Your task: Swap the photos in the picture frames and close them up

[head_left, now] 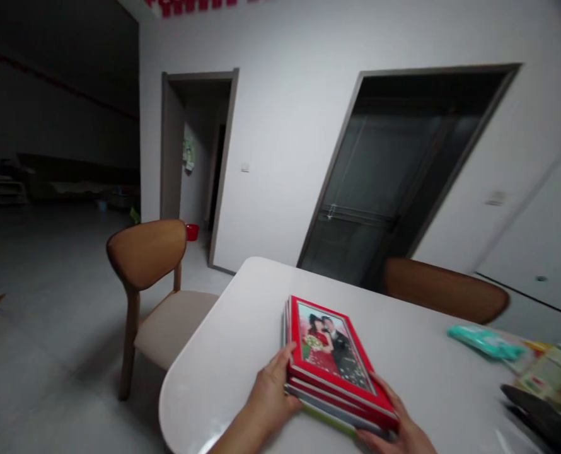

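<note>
Standing at the left of the frame, a wooden chair [152, 296] faces a white table [224, 353]. At lower centre, the left hand [273, 394] grips the near left edge of a stack of red-framed albums [332, 359]; the right hand [401, 425] clasps its near right corner. A teal packet [479, 340] lies far right.

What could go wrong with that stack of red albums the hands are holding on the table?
The stack of red albums is uneven, with lower ones poking out, so it might slide apart between the left hand and right hand. It also sits near the white table's rounded edge, where an album could perhaps slip off.
</note>
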Motion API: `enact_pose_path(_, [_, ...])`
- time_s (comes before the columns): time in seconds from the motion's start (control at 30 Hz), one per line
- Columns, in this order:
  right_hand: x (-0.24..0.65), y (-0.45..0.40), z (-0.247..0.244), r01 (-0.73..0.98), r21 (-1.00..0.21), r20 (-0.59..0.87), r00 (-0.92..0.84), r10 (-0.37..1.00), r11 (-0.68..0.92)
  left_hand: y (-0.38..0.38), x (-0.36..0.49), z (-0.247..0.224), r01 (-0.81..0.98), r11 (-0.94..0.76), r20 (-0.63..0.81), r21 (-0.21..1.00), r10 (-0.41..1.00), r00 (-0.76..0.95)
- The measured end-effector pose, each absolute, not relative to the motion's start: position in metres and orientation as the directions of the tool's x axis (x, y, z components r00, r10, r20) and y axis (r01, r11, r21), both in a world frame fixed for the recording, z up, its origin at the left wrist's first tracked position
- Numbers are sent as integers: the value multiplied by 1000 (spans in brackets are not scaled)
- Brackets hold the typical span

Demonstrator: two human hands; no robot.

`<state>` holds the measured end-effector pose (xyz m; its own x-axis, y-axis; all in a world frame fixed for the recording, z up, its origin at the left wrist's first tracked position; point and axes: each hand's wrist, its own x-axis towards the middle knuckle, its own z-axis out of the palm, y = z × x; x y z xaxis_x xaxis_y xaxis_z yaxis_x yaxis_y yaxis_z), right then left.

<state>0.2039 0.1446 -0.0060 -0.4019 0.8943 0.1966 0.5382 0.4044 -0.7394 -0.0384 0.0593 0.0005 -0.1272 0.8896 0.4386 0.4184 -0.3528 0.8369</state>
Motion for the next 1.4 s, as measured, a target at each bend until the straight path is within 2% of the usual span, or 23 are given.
enact_pose_path(0.1, [193,147,8,469,-795,181,-423,888,385,71,-39,4,423,-340,426,840,896,-126])
enact_pose_path(0.3, [193,153,17,390,-815,243,-439,865,427,79,-33,12,471,-251,355,846,924,-144])
enact_pose_path(0.53, [201,147,15,353,-809,305,-430,849,470,66,-17,12,520,-228,392,823,890,-231])
enact_pose_path(0.67, [204,145,20,337,-838,280,-408,869,429,59,-14,3,572,-199,425,796,856,-294])
enact_pose_path(0.73, [204,148,23,419,-788,307,-368,878,451,58,-15,-3,600,-196,449,776,840,-306])
enact_pose_path(0.83, [201,155,32,588,-609,415,-337,845,533,58,-18,-8,630,-191,472,752,823,-315])
enact_pose_path(0.93, [194,156,41,662,-462,447,-401,800,590,57,-18,-8,624,-178,462,761,824,-328])
enact_pose_path(1.07, [181,150,47,679,-289,438,-533,724,675,55,-19,-5,535,-174,423,827,819,-387])
enact_pose_path(1.2, [172,146,44,679,-202,428,-587,688,705,56,-21,-3,471,-154,386,868,806,-448])
enact_pose_path(1.4, [153,148,55,669,-161,385,-634,671,725,57,-24,-2,427,-145,358,893,802,-477])
